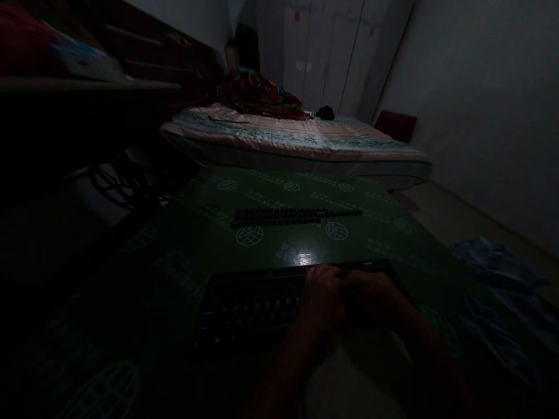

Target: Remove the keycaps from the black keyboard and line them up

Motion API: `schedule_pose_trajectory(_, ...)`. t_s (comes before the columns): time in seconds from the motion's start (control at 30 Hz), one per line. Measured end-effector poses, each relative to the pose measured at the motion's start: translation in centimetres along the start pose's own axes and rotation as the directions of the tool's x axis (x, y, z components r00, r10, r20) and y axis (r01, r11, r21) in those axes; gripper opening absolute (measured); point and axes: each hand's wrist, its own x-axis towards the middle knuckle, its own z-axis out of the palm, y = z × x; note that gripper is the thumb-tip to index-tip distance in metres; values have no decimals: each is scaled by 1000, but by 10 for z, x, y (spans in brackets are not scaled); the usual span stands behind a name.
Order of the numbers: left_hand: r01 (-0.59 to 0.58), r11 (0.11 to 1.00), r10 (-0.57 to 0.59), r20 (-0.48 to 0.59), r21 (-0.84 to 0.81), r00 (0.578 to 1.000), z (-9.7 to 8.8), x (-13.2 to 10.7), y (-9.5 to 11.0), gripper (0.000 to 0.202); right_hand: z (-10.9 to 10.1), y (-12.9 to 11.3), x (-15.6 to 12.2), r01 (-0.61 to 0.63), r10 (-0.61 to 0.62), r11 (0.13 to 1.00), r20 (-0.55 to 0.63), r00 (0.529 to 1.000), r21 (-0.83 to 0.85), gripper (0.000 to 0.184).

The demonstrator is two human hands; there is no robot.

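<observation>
Hands: Left hand (322,291) and right hand (371,290) crowd together over the right part of the keyboard, fingers curled inward. From where I stand, the gloom hides whether anything is pinched between them.
Keyboard: A long, black, rectangular keyboard (253,311), apparently plastic, lies flat under the hands, its left part in plain sight.
Keys on it: A row of small dark caps with faintly lit tops shows left of the hands; the lower rows sink into shadow, so I can't count what is fitted or missing.
Loose pieces: Small, black, blocky pieces, keycaps by the look of them (279,217), stand in neat rows beyond the keyboard, with a thinner strip running off to the right.
Done: I'd judge that a good share of caps is off the keyboard and sorted into order.
Left: Work on the keyboard looks unfinished, with both hands on it; how much remains I can't tell.
Tabletop: A glossy green tabletop (375,233) printed with pale globes carries keyboard and pieces alike.
Farther off: A bed with a pale striped cover (279,142) stands past the keyboard and the loose rows.
</observation>
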Motion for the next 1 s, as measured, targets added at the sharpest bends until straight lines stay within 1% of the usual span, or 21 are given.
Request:
schedule_pose_trajectory(0.17, 11, 1000, -11, 14, 2, 1000, -3, -1, 2, 28, -1, 1, 1, 19, -18, 999, -29, 999, 39, 23)
schedule_pose_trajectory(0.33, -12, 1000, 11, 24, 21, 1000, -4, -2, 3, 31, -2, 1, 1, -45, 55, 988, -61, 997, 149, 22)
schedule_pose_trajectory(0.4, -7, 1000, 7, 16, 23, 1000, -3, -2, 3, 29, -1, 1, 1, -49, 61, 986, -67, 996, 160, 22)
schedule_pose_trajectory(0.5, -2, 1000, 2, -4, 15, 1000, -1, -2, 2, 28, 1, 1, 1, -27, 37, 989, -71, 997, 142, 22)
schedule_pose_trajectory(0.63, 3, 1000, -3, -15, -2, 1000, 0, -1, 0, 29, 1, 0, 3, -52, 59, 992, -56, 997, 117, 23)
schedule_pose_trajectory(0.8, 17, 1000, -17, 10, -25, 1000, -4, 2, 1, 30, -2, -3, 8, -101, 103, 989, -15, 995, 106, 20)
schedule_pose_trajectory(0.93, 31, 999, -31, 2, -39, 1000, -7, 3, 0, 28, -6, -2, 10, -86, 87, 986, 1, 996, 144, 19)
schedule_pose_trajectory(1.0, 22, 999, -22, 4, -38, 1000, -7, 3, -1, 30, -9, -1, 10, -71, 71, 984, 6, 997, 162, 19)
